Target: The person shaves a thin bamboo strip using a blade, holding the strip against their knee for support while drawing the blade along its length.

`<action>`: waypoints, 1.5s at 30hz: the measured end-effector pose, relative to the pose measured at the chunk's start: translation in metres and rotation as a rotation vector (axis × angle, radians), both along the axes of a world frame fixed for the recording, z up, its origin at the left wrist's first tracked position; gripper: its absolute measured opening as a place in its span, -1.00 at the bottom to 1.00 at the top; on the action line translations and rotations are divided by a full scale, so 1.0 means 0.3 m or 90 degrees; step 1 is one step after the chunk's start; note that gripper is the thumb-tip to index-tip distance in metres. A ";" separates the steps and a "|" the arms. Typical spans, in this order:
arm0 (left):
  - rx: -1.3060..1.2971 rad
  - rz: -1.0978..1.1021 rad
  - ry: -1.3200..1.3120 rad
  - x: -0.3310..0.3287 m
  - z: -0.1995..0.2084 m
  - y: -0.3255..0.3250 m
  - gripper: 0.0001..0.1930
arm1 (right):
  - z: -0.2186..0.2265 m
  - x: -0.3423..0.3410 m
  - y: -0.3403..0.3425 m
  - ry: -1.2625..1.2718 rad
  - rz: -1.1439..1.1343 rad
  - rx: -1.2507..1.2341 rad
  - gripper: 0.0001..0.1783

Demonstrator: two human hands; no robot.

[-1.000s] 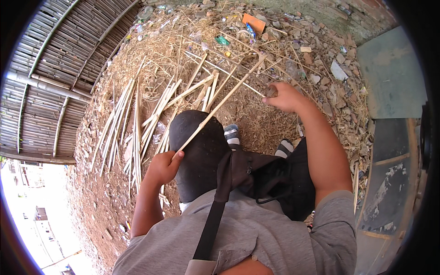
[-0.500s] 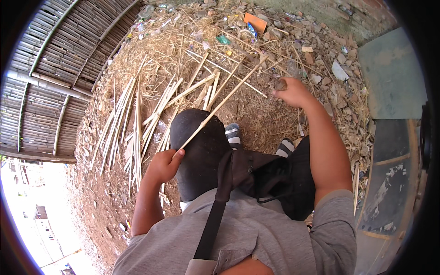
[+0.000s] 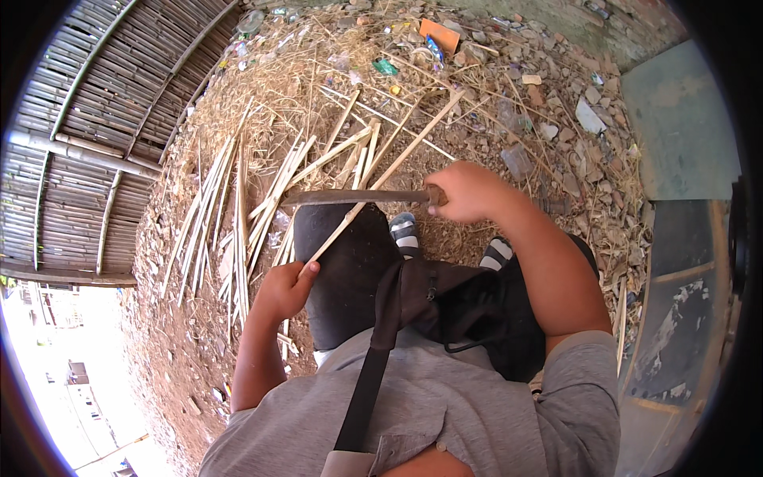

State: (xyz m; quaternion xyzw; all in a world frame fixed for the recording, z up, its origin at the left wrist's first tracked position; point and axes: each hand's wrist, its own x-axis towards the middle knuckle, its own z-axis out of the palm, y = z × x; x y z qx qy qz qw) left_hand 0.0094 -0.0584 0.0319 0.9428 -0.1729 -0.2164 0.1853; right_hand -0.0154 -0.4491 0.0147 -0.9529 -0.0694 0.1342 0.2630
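Note:
My left hand is closed around the near end of a long bamboo strip, which slants up and right over my left knee toward the ground ahead. In my right hand is the wooden handle of a long-bladed knife, like a machete. Its dark blade points left and lies across the strip just above the knee; whether the edge touches the strip I cannot tell. My right fingers wrap round the handle.
Split bamboo strips lie in bundles on the ground ahead and left. Straw, stones and litter cover the soil, with an orange piece far off. A slatted bamboo wall stands left; a grey-green panel stands right.
My right hand has moved left and nearer, bringing the machete blade across the bamboo strip. The left hand keeps its grip in nearly the same place.

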 end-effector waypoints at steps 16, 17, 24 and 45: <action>0.011 -0.013 -0.017 0.006 -0.005 0.004 -0.43 | -0.035 0.021 -0.090 0.051 -0.127 0.030 -0.46; 0.014 -0.015 -0.020 0.009 -0.009 0.005 -0.43 | -0.026 0.016 -0.059 0.040 -0.099 0.030 -0.48; -0.003 -0.003 -0.015 0.001 -0.001 0.002 -0.37 | -0.030 0.028 -0.126 0.052 -0.130 0.062 -0.43; 0.009 0.006 -0.003 0.006 0.001 -0.001 -0.37 | -0.050 0.027 -0.117 0.035 -0.124 0.061 -0.58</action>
